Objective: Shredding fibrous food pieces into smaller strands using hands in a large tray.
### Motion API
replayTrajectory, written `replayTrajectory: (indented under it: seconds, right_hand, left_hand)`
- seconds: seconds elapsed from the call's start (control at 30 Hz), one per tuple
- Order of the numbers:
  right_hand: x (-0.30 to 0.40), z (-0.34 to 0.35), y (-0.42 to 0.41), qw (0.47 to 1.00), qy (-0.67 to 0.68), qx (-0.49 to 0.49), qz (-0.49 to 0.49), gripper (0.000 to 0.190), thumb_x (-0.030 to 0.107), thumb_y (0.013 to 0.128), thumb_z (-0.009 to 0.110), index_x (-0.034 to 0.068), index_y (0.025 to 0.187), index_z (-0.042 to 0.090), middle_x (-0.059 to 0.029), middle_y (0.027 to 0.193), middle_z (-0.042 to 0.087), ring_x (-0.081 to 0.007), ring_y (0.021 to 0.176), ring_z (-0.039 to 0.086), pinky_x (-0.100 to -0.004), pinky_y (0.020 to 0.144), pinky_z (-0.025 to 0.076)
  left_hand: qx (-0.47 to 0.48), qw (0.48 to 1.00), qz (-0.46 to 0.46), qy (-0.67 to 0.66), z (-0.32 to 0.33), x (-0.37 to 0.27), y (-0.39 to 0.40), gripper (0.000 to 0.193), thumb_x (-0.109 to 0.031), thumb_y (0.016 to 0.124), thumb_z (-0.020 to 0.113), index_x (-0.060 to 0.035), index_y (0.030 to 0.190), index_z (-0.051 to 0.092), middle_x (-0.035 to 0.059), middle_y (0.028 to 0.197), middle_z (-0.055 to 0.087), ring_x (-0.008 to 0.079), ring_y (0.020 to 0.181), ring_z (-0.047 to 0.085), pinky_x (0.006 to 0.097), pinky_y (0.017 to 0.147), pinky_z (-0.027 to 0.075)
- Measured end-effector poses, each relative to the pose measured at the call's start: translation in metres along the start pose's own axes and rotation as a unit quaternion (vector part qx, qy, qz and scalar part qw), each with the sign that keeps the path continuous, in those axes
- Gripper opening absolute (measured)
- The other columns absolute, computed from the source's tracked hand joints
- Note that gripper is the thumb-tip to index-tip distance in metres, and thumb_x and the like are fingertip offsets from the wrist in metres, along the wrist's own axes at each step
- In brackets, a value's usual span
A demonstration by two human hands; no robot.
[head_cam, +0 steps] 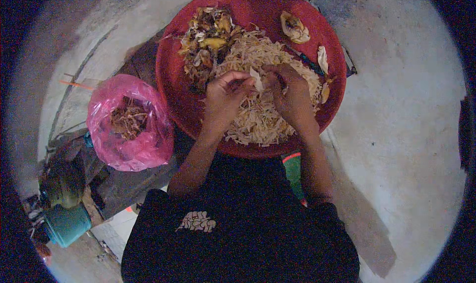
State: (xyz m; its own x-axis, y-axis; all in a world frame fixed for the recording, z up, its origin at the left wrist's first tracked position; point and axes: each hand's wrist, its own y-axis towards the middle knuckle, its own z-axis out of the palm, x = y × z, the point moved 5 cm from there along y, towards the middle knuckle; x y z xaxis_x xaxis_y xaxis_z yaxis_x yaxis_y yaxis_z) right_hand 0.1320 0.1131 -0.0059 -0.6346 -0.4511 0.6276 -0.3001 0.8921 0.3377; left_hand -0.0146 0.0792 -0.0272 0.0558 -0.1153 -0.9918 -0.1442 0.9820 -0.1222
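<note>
My left hand (227,99) pinches a thin, pale piece of plant matter (256,79) between thumb and fingertips. Close on its right is my right hand (295,93), its fingers curled inward; what lies between them is hidden. Both are over a large heap of pale shreds (260,125) in a wide red plastic basin (256,2). At the basin's upper left sits a darker pile of brown and yellow scraps (212,43). Right of the heap lies a thin tool with a dark handle (310,62), perhaps a knife, partly covered by shreds.
A pink plastic bag (98,134) holding brown fibrous matter (128,119) stands left of the basin. A cut yellowish piece (294,28) and a pale sliver (322,59) lie along the basin's right side. Lower left is a teal container (68,225). Concrete floor (401,115) extends to the right.
</note>
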Motion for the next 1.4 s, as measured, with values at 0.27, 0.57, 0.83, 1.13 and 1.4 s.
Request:
replayTrajectory:
  seconds: [0.27, 0.57, 0.83, 1.13, 1.4]
  right_hand:
    - [0.002, 0.007, -0.007, 0.987, 0.105, 0.086, 0.091, 0.008, 0.008, 0.086, 0.054, 0.001, 0.087, 0.051, -0.0114, 0.074, 0.057, -0.0199, 0.07, 0.056, -0.0319, 0.067, 0.044]
    - [0.0, -0.005, -0.004, 0.991, 0.112, 0.034, 0.062, 0.007, 0.006, 0.087, 0.053, 0.001, 0.092, 0.052, -0.009, 0.081, 0.056, -0.014, 0.073, 0.053, -0.0278, 0.067, 0.044]
    - [-0.002, -0.013, -0.003, 0.986, 0.129, 0.051, 0.087, 0.012, 0.011, 0.088, 0.055, 0.001, 0.093, 0.053, -0.0053, 0.081, 0.058, -0.0119, 0.074, 0.051, -0.0272, 0.07, 0.043]
    - [-0.003, -0.004, -0.011, 0.965, 0.206, 0.03, 0.159, 0.015, 0.014, 0.087, 0.057, 0.001, 0.094, 0.056, -0.0089, 0.082, 0.061, -0.0164, 0.077, 0.059, -0.0298, 0.072, 0.046]
    - [0.025, -0.017, -0.007, 0.976, 0.176, 0.03, 0.126, 0.015, 0.014, 0.089, 0.054, 0.001, 0.095, 0.055, -0.0054, 0.078, 0.06, -0.0118, 0.074, 0.056, -0.0273, 0.069, 0.045]
  left_hand:
    - [0.0, 0.997, 0.047, 0.059, 0.004, -0.001, -0.001, 0.008, -0.004, 0.083, 0.063, 0.0008, 0.088, 0.064, 0.0037, 0.079, 0.065, 0.0075, 0.073, 0.059, 0.0226, 0.065, 0.049]
    - [0.024, 0.997, 0.0, -0.067, 0.004, 0.005, -0.001, 0.008, -0.002, 0.083, 0.062, 0.0023, 0.089, 0.064, 0.0056, 0.083, 0.065, 0.0095, 0.075, 0.061, 0.0234, 0.067, 0.051]
    - [0.009, 0.997, 0.029, 0.07, -0.003, 0.0, -0.003, 0.006, -0.002, 0.082, 0.063, 0.0009, 0.087, 0.063, 0.0064, 0.081, 0.065, 0.0112, 0.073, 0.061, 0.0248, 0.065, 0.05]
    - [0.036, 0.987, 0.127, 0.097, 0.013, -0.007, -0.002, 0.013, -0.01, 0.082, 0.066, -0.0007, 0.089, 0.06, 0.0052, 0.08, 0.064, 0.0118, 0.074, 0.059, 0.0279, 0.069, 0.048]
    - [0.046, 0.994, 0.068, 0.071, 0.007, -0.005, -0.005, 0.008, -0.008, 0.085, 0.062, -0.0005, 0.086, 0.061, 0.0021, 0.081, 0.062, 0.0058, 0.073, 0.055, 0.0224, 0.065, 0.045]
